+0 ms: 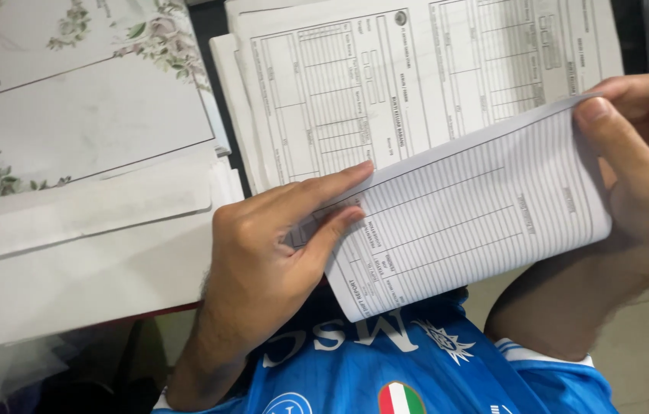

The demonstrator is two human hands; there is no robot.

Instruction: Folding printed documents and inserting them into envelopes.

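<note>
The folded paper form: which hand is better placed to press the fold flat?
Probably the left hand: its fingers already lie flat on the folded form near the crease. The right hand is busy pinching the sheet's far corner.

A folded printed form sheet (470, 215) is pinched at its upper corner in the grip of the right hand (646, 161), while its lower left edge is pressed by the fingers of the left hand (271, 253). A stack of ruled forms (386, 77) lies beneath. White envelopes (87, 245) and a floral-bordered card (87, 100) are seen to the left.
</note>
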